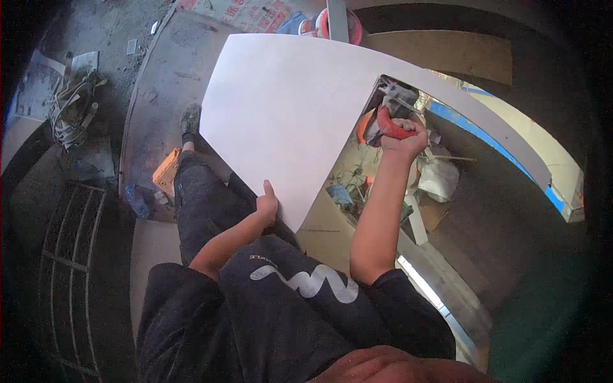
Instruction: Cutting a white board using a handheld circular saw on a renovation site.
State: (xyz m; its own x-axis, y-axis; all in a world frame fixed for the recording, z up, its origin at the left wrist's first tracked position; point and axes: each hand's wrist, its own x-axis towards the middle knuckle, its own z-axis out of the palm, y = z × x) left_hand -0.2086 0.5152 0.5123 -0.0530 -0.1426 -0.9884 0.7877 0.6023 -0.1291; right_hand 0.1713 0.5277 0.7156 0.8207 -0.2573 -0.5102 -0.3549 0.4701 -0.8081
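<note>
Left hand [267,205] has its thumb on the board [274,115] above the left leg [196,204], fingers hidden, grip unclear; right hand [406,138] clasps a red-handled tool [387,122] at the inner corner. The straight side [334,153] looks cut; the curved strip [442,87] beyond looks joined, perhaps unfinished.

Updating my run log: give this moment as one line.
Left grip: thumb on white panel, lower edge | Right grip: closed around red tool handle | Tool: at panel's inner corner

We find the fingers of the left hand [267,208] hidden beneath the white panel [274,115], a red container [354,29] partly covered, printed sheeting [246,14] cropped above.
</note>
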